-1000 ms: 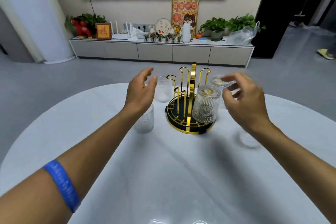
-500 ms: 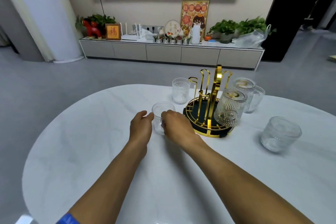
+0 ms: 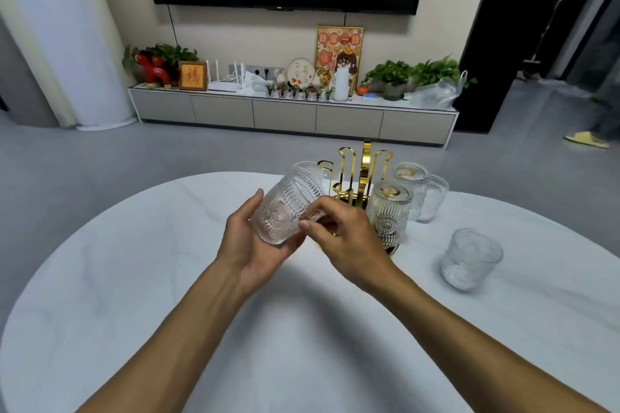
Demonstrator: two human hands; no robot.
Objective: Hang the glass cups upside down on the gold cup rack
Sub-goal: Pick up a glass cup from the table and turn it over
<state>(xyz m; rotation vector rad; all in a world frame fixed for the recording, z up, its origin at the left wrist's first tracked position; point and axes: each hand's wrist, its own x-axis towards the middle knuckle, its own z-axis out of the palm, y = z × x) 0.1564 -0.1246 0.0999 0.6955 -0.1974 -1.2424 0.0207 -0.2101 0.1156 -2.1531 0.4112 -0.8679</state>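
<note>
A clear, ribbed glass cup with a pressed pattern [image 3: 288, 208] is held above the white oval marble table [image 3: 134, 278], tilted so that its mouth points toward 1 o'clock and its base toward the person. It is clamped between both hands: the left hand [image 3: 248, 245] is wrapped under and around its base, and the fingertips of the right hand [image 3: 349, 245] are pinched on its side wall. The gold wire cup rack on a round dark tray [image 3: 360, 174] stands just behind the hands, at 1 o'clock from them. Two similar cups are already hung upside down on it, one on the near right side [image 3: 389, 208] and one behind that [image 3: 409, 184]. Another upright cup [image 3: 434, 198] stands at 3 o'clock of the rack, touching or nearly touching the hung ones, and one more [image 3: 469, 258] stands well apart at 4 o'clock. A further cup is partly hidden behind the held one, so its place cannot be told exactly. The cup is not yet turned fully over. Several risks are judged from here: smooth glass may slip during the turn if only fingertips are used; the rim may be knocked against a gold prong or against the near hung cup, because the free prongs are close together; and the light rack may be tipped if the cup is pushed down sideways.
</note>
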